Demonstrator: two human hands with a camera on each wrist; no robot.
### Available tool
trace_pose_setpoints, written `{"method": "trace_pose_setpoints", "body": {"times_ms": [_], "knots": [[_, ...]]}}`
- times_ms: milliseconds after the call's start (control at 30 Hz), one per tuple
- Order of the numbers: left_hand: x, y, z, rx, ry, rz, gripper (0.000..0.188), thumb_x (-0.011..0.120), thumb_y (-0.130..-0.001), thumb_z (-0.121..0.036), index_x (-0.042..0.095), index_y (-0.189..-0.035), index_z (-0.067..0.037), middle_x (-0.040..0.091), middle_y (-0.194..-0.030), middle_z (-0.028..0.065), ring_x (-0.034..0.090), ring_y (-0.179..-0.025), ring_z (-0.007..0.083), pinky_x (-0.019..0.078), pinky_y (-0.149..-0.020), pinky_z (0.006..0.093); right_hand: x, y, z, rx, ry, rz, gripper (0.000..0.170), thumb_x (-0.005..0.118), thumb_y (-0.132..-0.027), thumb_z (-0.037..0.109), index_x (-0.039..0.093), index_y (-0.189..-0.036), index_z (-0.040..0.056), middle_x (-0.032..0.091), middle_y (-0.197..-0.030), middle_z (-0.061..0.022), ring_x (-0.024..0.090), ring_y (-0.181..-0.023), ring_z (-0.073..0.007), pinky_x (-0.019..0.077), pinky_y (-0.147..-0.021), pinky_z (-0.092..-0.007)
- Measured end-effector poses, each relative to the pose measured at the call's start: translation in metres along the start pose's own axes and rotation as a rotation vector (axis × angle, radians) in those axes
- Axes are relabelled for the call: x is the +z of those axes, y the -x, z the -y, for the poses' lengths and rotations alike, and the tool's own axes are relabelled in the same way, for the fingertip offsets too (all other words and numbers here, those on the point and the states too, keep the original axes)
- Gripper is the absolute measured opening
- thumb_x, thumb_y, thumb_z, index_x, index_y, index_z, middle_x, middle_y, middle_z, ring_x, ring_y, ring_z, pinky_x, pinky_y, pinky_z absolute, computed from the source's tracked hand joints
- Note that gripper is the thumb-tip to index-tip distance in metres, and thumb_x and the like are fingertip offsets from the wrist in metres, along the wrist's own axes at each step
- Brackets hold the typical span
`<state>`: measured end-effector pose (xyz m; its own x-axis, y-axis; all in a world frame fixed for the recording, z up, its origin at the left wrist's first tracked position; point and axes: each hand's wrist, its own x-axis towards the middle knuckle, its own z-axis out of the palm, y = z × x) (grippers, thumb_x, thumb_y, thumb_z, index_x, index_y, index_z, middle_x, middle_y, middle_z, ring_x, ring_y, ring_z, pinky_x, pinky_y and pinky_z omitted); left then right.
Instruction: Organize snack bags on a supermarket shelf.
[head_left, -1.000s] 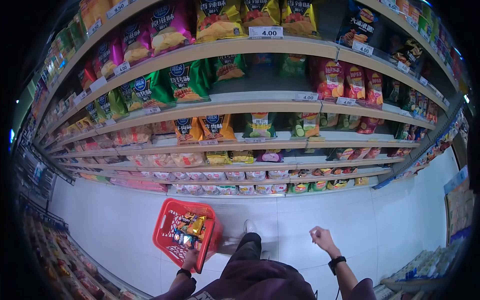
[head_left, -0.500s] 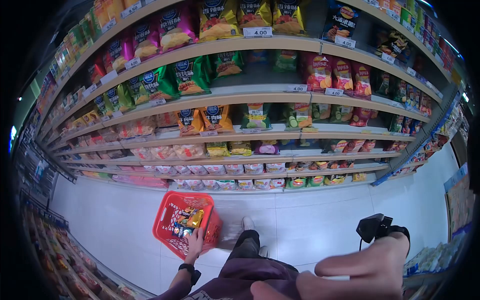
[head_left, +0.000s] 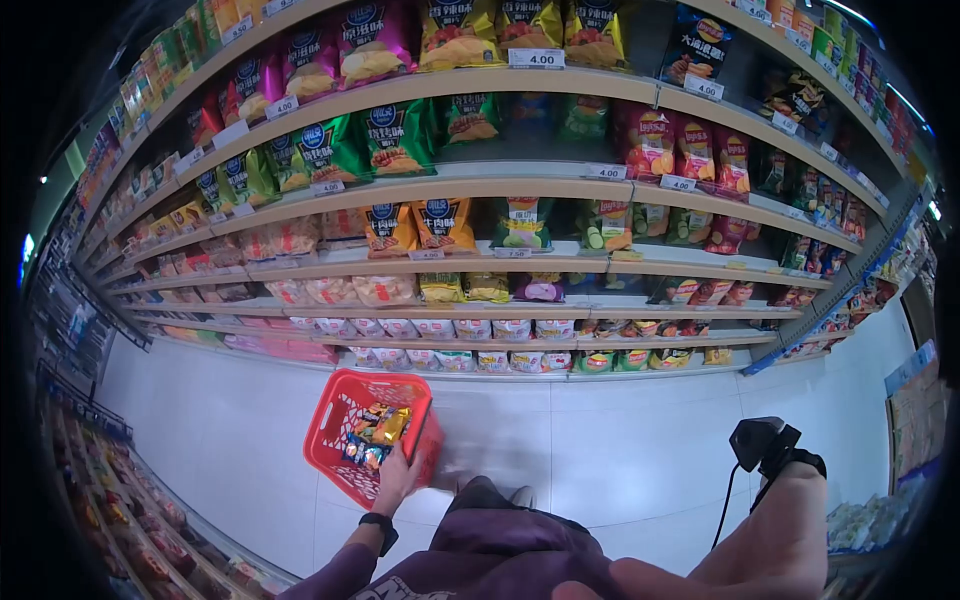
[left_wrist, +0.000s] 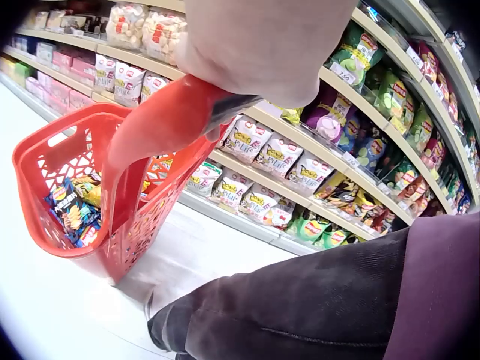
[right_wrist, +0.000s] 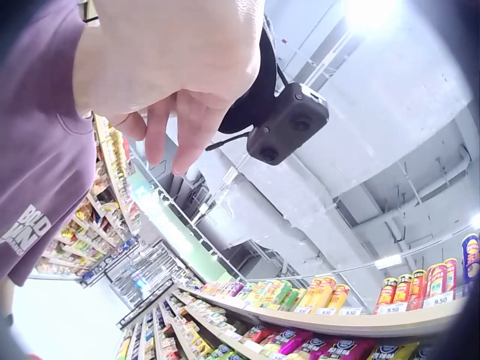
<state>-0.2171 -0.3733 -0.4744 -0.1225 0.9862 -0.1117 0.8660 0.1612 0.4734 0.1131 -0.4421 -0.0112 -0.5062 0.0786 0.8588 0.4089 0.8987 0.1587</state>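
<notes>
Your left hand (head_left: 396, 474) grips the rigid basket (head_left: 430, 448) by its handle (left_wrist: 161, 112), the surest hold; its packets (head_left: 388, 425) look light. Your right hand (right_wrist: 176, 64), relaxed, seems empty.

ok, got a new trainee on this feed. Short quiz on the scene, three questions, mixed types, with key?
1. Which hand grips the handle of the red basket?
2. True or false: the red basket has nothing in it.
3. Fill in: in the head view, the price tag below the three large yellow bags at the top reads ____.

Key
1. The left hand.
2. False: several packets lie inside.
3. 4.00
</notes>
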Motion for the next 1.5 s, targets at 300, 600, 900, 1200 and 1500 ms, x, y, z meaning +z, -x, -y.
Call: {"method": "trace_pose_setpoints", "body": {"times_ms": [300,600,900,1200,1500], "knots": [[0.017,-0.012,0.023,-0.047,0.276,-0.043,0.05,0.044,-0.101,-0.043,0.061,-0.105,0.004,0.066,-0.081,0.03,0.066,-0.08,0.045,0.0501,-0.073,0.0505,0.084,0.069,-0.065,-0.09,-0.318,-0.17,0.002,0.063,-0.085,0.011,0.064,-0.084,0.0091,0.068,-0.094,-0.0065,0.063,-0.062,-0.0197,0.0524,-0.054,-0.0299],[-0.006,-0.011,0.084,0.18,0.166,0.098,0.057,0.037,-0.102,-0.041,0.067,-0.081,0.003,0.067,-0.081,0.0244,0.065,-0.08,0.0427,0.0505,-0.076,0.0503,0.379,0.25,-0.015,0.621,-0.517,0.775,0.046,0.049,-0.1,0.035,0.05,-0.134,0.0037,0.044,-0.144,-0.0209,0.042,-0.134,-0.0334,0.0327,-0.109,-0.0526],[-0.003,0.087,0.312,-0.459,0.07,0.141,0.034,0.055,-0.088,-0.028,0.071,-0.083,0.001,0.068,-0.085,0.0274,0.066,-0.086,0.0449,0.0523,-0.083,0.0514,0.465,0.267,0.043,0.684,-0.266,0.933,0.043,0.048,-0.099,0.04,0.063,-0.122,0.0075,0.046,-0.143,-0.0168,0.034,-0.139,-0.0331,-0.0021,-0.111,-0.0725],[0.003,0.125,0.429,-0.648,0.426,0.714,0.022,0.053,-0.092,-0.01,0.069,-0.098,0.003,0.071,-0.07,0.0137,0.071,-0.056,0.0198,0.0584,-0.053,0.0295,0.505,0.264,0.068,1.154,-0.024,0.69,0.026,0.06,-0.092,0.033,0.072,-0.094,0.0095,0.067,-0.113,-0.0053,0.051,-0.123,-0.0236,0.031,-0.104,-0.0566],[0.018,-0.037,0.398,-0.135,0.148,0.548,0.021,0.052,-0.086,-0.012,0.066,-0.099,-0.002,0.068,-0.086,0.0266,0.066,-0.087,0.0438,0.053,-0.081,0.0513,0.508,0.245,0.07,1.108,0.14,0.676,0.006,0.068,-0.084,0.016,0.066,-0.084,0.0095,0.068,-0.095,-0.0044,0.056,-0.115,-0.0245,0.0391,-0.09,-0.048]]}}
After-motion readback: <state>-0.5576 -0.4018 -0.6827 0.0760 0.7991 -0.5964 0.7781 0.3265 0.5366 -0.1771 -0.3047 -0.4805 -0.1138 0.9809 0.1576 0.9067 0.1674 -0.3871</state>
